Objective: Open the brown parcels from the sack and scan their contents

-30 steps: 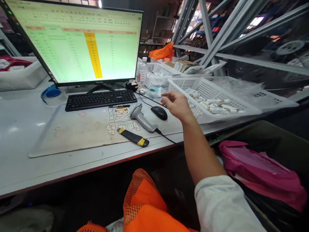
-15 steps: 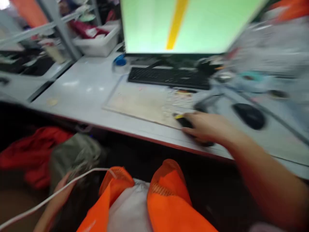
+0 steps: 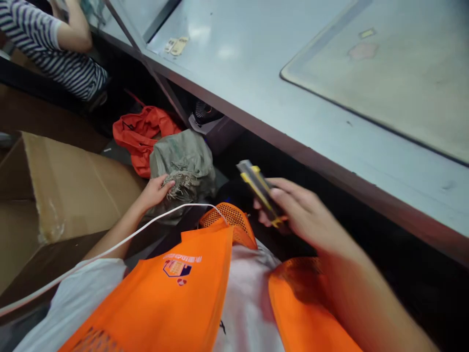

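My right hand (image 3: 298,208) is closed around a black and yellow utility knife (image 3: 259,189), held in the air over my lap, just off the desk's front edge. The knife's grey end points up and away to the left. On the left, my left hand (image 3: 156,191) grips the frayed, gathered top of a grey-green woven sack (image 3: 186,149). The sack sits low beside the desk, bulging below the bunched end. Part of its lower side is hidden behind my arm and a white cable (image 3: 135,234).
An orange-red cloth bag (image 3: 137,139) lies behind the sack. An open cardboard box (image 3: 80,181) stands at the left. The pale desk (image 3: 234,63) carries a desk mat (image 3: 414,73) and small tags (image 3: 177,46). A person in a striped shirt (image 3: 54,54) is at the far left.
My right hand has lifted the utility knife off the desk and brought it left over my lap. The view has swung down and left. My left hand stays at the sack.
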{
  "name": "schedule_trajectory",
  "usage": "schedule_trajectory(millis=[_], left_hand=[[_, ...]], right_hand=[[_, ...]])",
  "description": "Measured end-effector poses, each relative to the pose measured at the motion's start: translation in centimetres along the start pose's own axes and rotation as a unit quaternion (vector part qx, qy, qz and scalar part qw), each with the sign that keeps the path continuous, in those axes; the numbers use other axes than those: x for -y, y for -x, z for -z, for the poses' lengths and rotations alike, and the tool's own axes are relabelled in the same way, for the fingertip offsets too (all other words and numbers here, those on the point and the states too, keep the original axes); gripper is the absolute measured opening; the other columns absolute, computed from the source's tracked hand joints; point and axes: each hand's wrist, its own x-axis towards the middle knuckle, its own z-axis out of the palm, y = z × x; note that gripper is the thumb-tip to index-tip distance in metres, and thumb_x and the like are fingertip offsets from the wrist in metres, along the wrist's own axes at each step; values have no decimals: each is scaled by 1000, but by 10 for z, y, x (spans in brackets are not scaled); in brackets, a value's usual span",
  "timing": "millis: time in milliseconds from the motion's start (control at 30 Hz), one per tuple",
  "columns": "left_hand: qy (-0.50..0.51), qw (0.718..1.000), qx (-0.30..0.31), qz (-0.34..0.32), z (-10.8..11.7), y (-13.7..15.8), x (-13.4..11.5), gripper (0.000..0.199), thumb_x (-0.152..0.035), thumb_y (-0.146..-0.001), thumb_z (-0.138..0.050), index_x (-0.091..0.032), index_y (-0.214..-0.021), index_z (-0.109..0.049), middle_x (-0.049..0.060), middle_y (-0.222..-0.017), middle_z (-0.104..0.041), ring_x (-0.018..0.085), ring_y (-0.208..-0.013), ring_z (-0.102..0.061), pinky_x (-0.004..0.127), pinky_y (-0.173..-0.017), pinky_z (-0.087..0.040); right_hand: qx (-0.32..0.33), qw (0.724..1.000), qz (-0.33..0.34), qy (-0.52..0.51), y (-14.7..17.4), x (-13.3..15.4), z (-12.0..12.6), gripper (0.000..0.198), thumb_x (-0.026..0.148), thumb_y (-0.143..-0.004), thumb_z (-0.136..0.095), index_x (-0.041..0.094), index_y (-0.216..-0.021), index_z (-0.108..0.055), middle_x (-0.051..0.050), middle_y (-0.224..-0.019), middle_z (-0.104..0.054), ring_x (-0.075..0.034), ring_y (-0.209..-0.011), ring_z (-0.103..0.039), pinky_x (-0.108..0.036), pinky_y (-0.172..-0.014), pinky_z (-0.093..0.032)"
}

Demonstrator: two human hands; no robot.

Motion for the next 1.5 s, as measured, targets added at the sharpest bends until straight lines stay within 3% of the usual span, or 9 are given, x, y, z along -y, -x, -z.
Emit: schedule_trajectory(millis=[167,300,467,600,767,867,967,1200,1500], left_hand=[[6,1000,2,9,8,3,2,44,-60,-96,-51,-20,-80,-58,1,-65,-64,19,-62,-61,28,-61,-44],[27,999,-18,26,2,5,8,46,-62,-96,-51,-19,-83,-59,2,-69,-67,20,-68,-64,29,-66,-48],[58,998,-7,34,-8,3,11,47,-63,-95,-51,-19,-84,-61,2,-70,-67,20,-69,-65,30,-69,-48],[57,998,-3,26,-14,-1,12,46,-63,-95,-52,-20,-81,-60,1,-70,-66,20,-69,-63,30,-70,-49],[56,998,4,25,-15,-2,14,47,-64,-96,-51,-19,-84,-61,2,-72,-65,20,-71,-63,31,-72,-50],[47,999,-19,15,-14,-2,14,49,-65,-97,-51,-18,-93,-65,4,-85,-68,22,-84,-65,33,-83,-53],[42,997,-53,-26,-13,-3,15,51,-65,-97,-51,-17,-106,-67,10,-110,-70,25,-107,-65,38,-102,-51],[29,995,-61,-69,-14,-2,17,48,-58,-102,-49,-16,-116,-67,16,-138,-63,27,-132,-58,43,-119,-42],[51,991,-91,-79,-21,8,14,44,-53,-103,-52,-16,-121,-68,16,-142,-64,26,-135,-59,45,-120,-43]], right_hand=[[148,968,-93,-180,-93,-21,-82,31,37,-90,-64,16,-111,-71,-7,-85,-75,-16,-63,-69,-24,-54,-55],[197,935,-125,-268,-119,-40,-110,21,25,-80,-66,15,-98,-68,-8,-87,-76,-13,-64,-67,-21,-54,-55],[211,919,-87,-323,-114,-47,-113,39,40,-77,-80,17,-103,-63,-4,-82,-74,-10,-53,-61,-20,-45,-49],[134,949,-72,-276,-110,-54,-116,53,66,-75,-82,18,-86,-61,-3,-70,-71,-10,-47,-58,-21,-44,-48],[56,970,-120,-203,-109,-65,-120,68,88,-76,-65,21,-77,-56,0,-50,-60,-11,-35,-49,-20,-32,-33],[97,961,-124,-230,-106,-67,-118,66,81,-74,-73,24,-102,-57,7,-54,-59,-10,-34,-46,-19,-31,-32],[148,949,-134,-244,-102,-67,-117,71,58,-66,-90,27,-116,-53,11,-63,-60,-9,-39,-49,-18,-33,-37],[185,952,-139,-201,-101,-65,-134,52,48,-76,-84,21,-111,-56,7,-66,-64,-10,-46,-56,-17,-39,-42],[242,918,-209,-234,-116,-60,-160,38,45,-81,-79,21,-103,-59,7,-59,-59,-7,-36,-44,-16,-30,-30]])
